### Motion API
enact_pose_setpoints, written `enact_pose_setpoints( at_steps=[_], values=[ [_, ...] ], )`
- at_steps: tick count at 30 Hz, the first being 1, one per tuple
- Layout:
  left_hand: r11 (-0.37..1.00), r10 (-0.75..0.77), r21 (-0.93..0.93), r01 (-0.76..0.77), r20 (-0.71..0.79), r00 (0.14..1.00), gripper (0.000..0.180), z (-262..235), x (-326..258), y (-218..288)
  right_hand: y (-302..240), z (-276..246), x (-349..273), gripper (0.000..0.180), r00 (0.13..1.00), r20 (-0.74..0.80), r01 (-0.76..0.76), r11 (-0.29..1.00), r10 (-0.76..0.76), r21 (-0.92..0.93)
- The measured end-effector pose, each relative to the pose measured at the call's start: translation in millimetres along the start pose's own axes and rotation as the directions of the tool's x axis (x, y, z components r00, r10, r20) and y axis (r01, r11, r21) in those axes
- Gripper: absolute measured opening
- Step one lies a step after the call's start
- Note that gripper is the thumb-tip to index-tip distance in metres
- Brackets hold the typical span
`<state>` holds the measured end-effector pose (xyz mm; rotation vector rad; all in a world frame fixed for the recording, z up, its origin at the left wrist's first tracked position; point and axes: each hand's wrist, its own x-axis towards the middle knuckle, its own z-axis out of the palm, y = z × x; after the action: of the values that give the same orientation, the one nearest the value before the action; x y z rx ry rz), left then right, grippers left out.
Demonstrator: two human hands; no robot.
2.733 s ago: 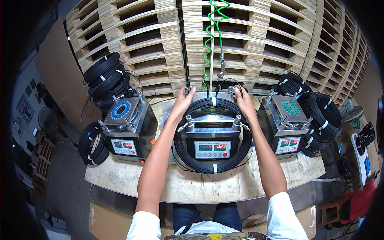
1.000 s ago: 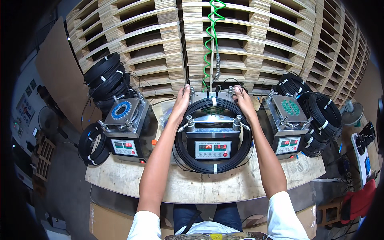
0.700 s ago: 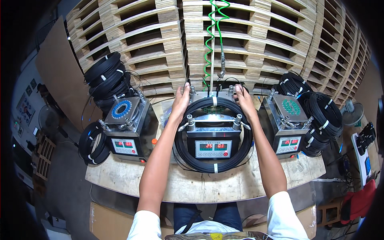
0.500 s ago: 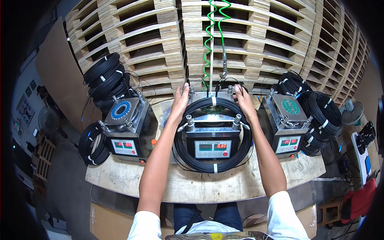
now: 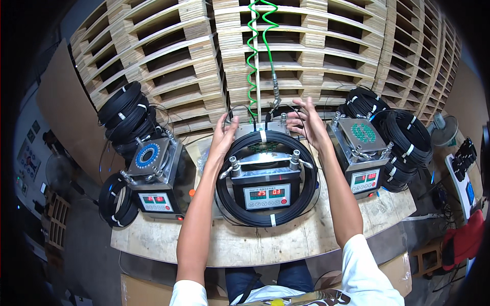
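Note:
A large coil of black cable (image 5: 255, 219), bound with white ties, hangs around the front of the middle bench machine (image 5: 245, 179). The machine has a metal top with corner clamps and a lit display panel (image 5: 266, 197). My left hand (image 5: 222, 136) is raised beside the machine's far left corner, thumb and fingers apart, holding nothing. Near the far right corner, my right hand (image 5: 312, 125) has its fingers spread, with a thin black cable passing by them. The far left clamp is mostly hidden from view.
Similar machines stand at left (image 5: 155, 176) and right (image 5: 360, 153). Stacked black cable coils (image 5: 125, 115) flank them, with more coils (image 5: 403, 135) at right. Wooden pallets (image 5: 301, 56) rise behind the wooden table (image 5: 245, 250). A green coiled air hose (image 5: 269, 46) hangs down behind the middle machine.
Both hands have come off the machine's far corners; the right hand's fingers have lifted and spread. The middle display now shows two lit red readings instead of one. The view has shifted slightly.

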<state>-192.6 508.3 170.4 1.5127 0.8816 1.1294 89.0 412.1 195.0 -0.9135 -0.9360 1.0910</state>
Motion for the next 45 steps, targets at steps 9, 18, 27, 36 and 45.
enact_pose_setpoints(
  at_steps=[9,18,27,36,45],
  values=[
    [0.982,-0.175,-0.078,0.173,-0.017,0.984,0.107,-3,-5,7,48,-56,109,0.047,0.928,-0.317,-0.345,0.771,0.195,-0.535],
    [0.974,-0.176,-0.168,0.154,-0.124,0.977,0.094,-13,-6,2,83,-55,101,0.036,0.987,-0.100,-0.106,0.982,0.122,0.157],
    [0.949,-0.175,-0.283,0.136,-0.116,0.978,0.079,-8,-2,-6,79,-62,96,0.067,0.984,-0.173,0.041,0.997,-0.050,-0.060],
    [0.919,-0.214,-0.365,0.147,-0.149,0.965,0.072,-17,-1,-18,61,-19,98,0.058,0.943,0.002,0.139,0.389,-0.332,-0.911],
    [0.791,-0.321,-0.540,0.287,0.033,0.947,0.083,-11,9,-30,84,-57,134,0.063,0.919,0.231,0.392,0.667,-0.320,-0.633]
  ],
)
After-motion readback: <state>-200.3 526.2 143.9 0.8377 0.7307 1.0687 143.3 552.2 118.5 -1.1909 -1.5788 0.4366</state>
